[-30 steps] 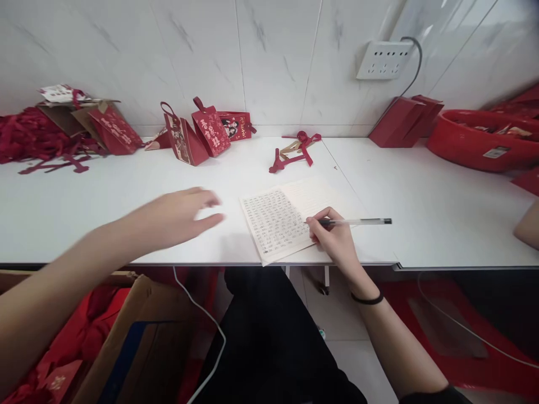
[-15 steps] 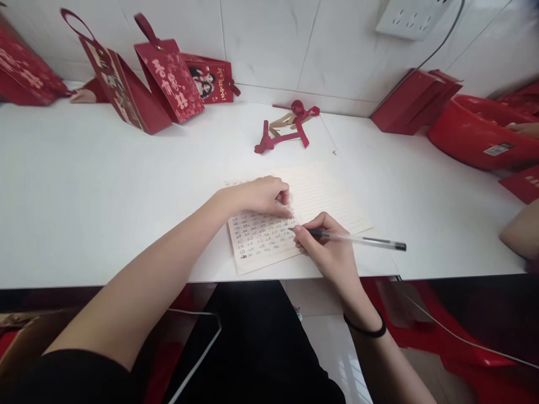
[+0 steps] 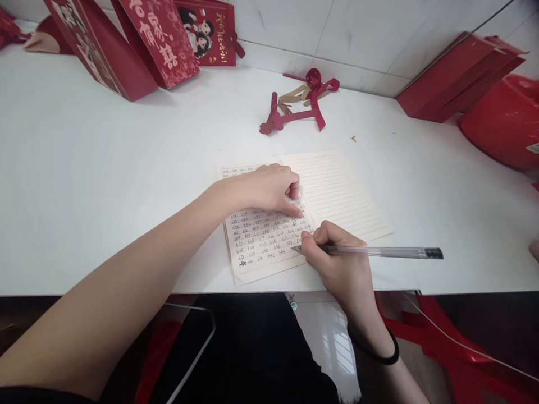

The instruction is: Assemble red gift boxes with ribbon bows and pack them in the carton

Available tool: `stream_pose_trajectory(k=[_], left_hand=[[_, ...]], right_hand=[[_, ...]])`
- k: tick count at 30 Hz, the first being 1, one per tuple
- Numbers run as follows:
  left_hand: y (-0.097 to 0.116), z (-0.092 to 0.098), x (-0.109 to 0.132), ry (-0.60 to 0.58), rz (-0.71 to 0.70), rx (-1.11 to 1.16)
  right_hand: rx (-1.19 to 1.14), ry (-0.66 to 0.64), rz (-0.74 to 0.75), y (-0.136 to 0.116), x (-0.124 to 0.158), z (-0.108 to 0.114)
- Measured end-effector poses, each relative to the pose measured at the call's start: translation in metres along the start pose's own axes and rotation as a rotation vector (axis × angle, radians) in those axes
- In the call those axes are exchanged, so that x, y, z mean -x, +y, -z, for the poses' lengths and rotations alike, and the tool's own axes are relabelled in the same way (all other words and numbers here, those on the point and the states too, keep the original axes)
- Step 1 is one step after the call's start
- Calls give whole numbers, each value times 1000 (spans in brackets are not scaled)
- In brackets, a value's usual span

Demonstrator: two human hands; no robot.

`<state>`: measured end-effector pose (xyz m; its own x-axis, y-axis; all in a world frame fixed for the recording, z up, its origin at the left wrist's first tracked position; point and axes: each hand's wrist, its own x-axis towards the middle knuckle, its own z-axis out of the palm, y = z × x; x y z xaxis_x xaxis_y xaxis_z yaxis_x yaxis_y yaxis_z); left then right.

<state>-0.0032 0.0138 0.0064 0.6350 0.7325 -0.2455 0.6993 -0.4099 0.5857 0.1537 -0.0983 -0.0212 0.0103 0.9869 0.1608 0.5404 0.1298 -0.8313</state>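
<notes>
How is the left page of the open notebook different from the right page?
The left page is filled with rows of handwritten numbers; the right page shows only blank ruled lines. The left hand rests on the left page and the pen in the right hand touches it; the right page is mostly uncovered. Both lie flat.

Three red gift bags (image 3: 160,39) stand upper left, one red ribbon tangle (image 3: 314,78) upper centre. Mid-frame are one lined notebook (image 3: 337,191), one clear pen (image 3: 379,252) and two hands, left hand (image 3: 265,188) and right hand (image 3: 341,264). The upper right holds one red basin (image 3: 501,123) and one stack of flat red bags (image 3: 455,73).
</notes>
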Motion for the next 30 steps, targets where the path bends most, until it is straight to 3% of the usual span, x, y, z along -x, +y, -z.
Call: stream_pose_trajectory(k=[26,30], left_hand=[[-4,-1,-2,37,-60,-10],[-4,-2,-2,50,-61,-5]], right_hand=[[43,6,57,-5,-1,1],[-33,86,4,-4,1,2]])
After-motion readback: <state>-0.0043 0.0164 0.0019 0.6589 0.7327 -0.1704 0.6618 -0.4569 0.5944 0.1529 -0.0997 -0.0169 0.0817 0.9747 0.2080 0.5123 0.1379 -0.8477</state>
